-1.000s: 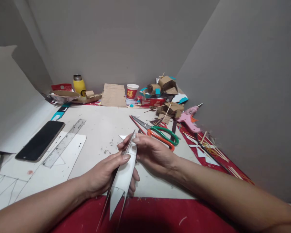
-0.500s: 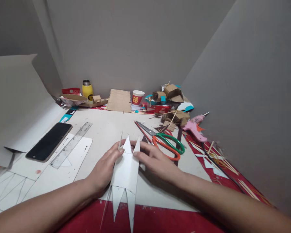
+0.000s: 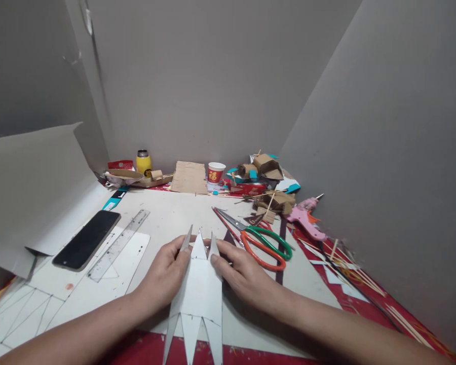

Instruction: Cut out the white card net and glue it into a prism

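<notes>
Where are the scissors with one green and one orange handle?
In the head view, the scissors lie right of centre, just beyond the person's right hand, with the pink glue gun farther right.

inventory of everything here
paper cutout: one, white, bottom centre
phone: one, black, left
ruler: one, clear, beside phone
curled sheet: one, white, left
lined sheet: one, white, bottom left
bottle: one, yellow, back left
cardboard panel: one, brown, back middle
cup: one, red-white, back middle
cardboard scraps: several, brown, back right
big scissors: one, green-orange, centre right
glue gun: one, pink, right
sticks: several, pale, right edge
board: one, cream, centre
table: one, red, beneath board
left hand: one, gripping cutout's left
right hand: one, gripping cutout's right
</notes>
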The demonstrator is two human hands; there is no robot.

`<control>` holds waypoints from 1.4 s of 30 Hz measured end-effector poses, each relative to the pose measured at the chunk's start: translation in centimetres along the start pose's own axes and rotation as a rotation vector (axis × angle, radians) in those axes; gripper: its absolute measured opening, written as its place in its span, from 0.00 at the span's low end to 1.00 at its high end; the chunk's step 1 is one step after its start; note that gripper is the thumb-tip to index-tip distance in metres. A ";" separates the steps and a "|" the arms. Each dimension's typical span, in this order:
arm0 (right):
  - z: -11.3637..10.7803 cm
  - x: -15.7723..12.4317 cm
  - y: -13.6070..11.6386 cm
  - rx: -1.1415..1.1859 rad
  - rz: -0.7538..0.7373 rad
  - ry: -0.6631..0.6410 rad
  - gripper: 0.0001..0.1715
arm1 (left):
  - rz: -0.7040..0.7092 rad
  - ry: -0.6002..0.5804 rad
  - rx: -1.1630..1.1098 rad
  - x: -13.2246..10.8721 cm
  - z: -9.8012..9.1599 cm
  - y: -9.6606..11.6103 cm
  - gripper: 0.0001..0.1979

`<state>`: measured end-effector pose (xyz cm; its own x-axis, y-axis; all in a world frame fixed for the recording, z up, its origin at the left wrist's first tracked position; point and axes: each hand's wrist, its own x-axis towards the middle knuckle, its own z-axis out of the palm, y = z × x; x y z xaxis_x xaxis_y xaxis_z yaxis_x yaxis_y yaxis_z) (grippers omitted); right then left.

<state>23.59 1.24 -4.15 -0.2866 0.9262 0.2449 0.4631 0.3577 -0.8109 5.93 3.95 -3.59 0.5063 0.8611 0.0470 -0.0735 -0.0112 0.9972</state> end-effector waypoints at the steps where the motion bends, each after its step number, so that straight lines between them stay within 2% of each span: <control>1: 0.1 0.0 0.0 -0.001 -0.006 0.004 0.10 | 0.003 0.008 0.024 0.0 0.0 -0.1 0.16; 4: 0.4 0.1 -0.4 -0.022 -0.054 0.030 0.07 | 0.010 0.027 0.087 0.0 -0.2 -0.1 0.20; 10: 0.4 1.2 -2.0 -0.158 -0.182 0.069 0.08 | 0.073 0.078 0.202 -0.5 -0.5 0.5 0.24; 13: 0.2 2.1 -2.8 -0.161 -0.164 0.086 0.04 | 0.175 0.065 0.302 -0.6 -0.9 0.8 0.22; 17: 0.6 2.8 -3.2 -0.139 -0.111 0.087 0.04 | 0.291 0.067 0.547 -0.3 -1.9 0.9 0.19; 24: 1.2 2.8 -2.3 -0.133 -0.109 0.094 0.06 | 0.245 0.029 0.648 0.3 -3.0 0.9 0.23; 31: 0.2 3.2 -1.6 -0.124 -0.019 0.135 0.05 | 0.146 0.146 0.721 0.5 -3.3 2.3 0.13; 35: 0.2 3.1 -1.5 -0.108 -0.022 0.130 0.05 | 0.222 0.077 0.671 0.5 -3.2 2.1 0.13; 38: 0.4 2.9 -1.4 -0.127 -0.054 0.113 0.05 | 0.294 0.040 0.741 0.4 -3.1 2.1 0.15; 42: 0.7 2.8 -1.1 -0.135 -0.091 0.094 0.06 | 0.298 0.038 0.805 0.3 -3.0 1.9 0.14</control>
<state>21.70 3.32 -2.91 -0.2559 0.8943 0.3671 0.5495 0.4470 -0.7059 3.32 5.74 -1.81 0.5326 0.7810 0.3263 0.4406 -0.5850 0.6809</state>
